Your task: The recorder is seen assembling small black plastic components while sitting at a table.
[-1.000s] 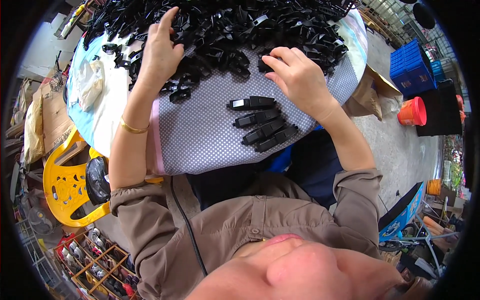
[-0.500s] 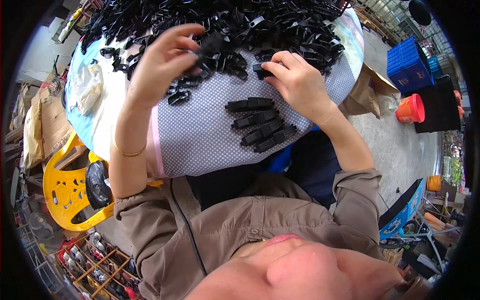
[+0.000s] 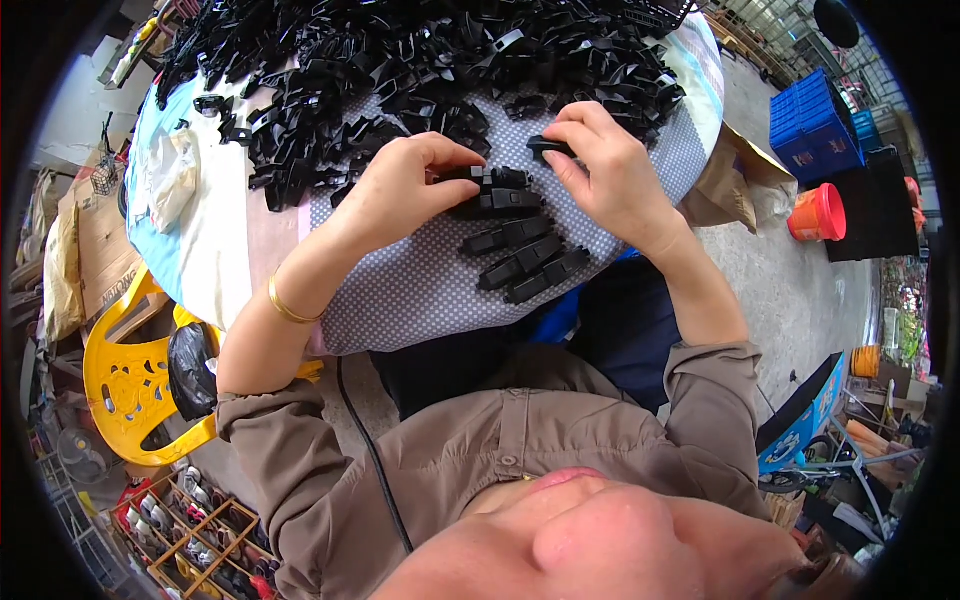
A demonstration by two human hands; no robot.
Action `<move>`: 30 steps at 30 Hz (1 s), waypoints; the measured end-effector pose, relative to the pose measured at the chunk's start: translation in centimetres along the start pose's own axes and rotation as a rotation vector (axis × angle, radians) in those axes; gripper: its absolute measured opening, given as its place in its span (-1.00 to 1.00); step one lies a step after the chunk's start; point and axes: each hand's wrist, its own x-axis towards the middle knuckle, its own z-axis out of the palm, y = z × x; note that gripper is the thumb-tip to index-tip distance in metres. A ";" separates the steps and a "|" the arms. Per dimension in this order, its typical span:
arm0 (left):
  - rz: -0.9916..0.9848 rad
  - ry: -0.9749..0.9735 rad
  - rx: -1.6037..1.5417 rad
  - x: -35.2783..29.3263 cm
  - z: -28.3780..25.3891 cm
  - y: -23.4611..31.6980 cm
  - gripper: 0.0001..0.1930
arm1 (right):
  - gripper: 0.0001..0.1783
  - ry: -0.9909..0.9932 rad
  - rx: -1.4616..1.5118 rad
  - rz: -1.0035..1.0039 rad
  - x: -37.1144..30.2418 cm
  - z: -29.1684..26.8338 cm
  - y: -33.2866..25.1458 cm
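Note:
My left hand (image 3: 400, 190) pinches a black plastic piece (image 3: 508, 178) between thumb and fingers, just above a short row of long black plastic clips (image 3: 520, 261). Part of that piece is hidden by my fingers. To the right, my right hand (image 3: 610, 175) has thumb and fingertips closed on another small black plastic piece (image 3: 548, 147). The clips in the row lie side by side, slightly fanned, on the grey dotted cloth (image 3: 400, 290). A large heap of loose black plastic parts (image 3: 350, 60) covers the far side of the table.
A crumpled plastic bag (image 3: 172, 180) lies at the table's left. Beside the table stand a yellow plastic chair (image 3: 125, 390) on the left, and a brown paper bag (image 3: 725, 185), red bucket (image 3: 818, 212) and blue crate (image 3: 815, 120) on the right.
My left hand has come down and right from the heap to the top of the row, with a black piece in it. My right hand has stayed nearly in place, still pinching its piece.

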 end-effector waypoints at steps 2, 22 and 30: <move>0.017 -0.017 0.032 0.0 0.2 0.2 -0.71 | -0.75 0.015 0.008 0.005 -0.3 0.3 0.1; 0.239 0.169 0.297 0.2 1.5 -0.5 -0.76 | -0.73 -0.095 0.027 -0.042 -0.1 -0.7 -0.8; 0.229 0.173 0.255 0.6 1.6 -0.1 -0.80 | -0.75 -0.185 -0.010 -0.137 0.5 -0.8 -0.2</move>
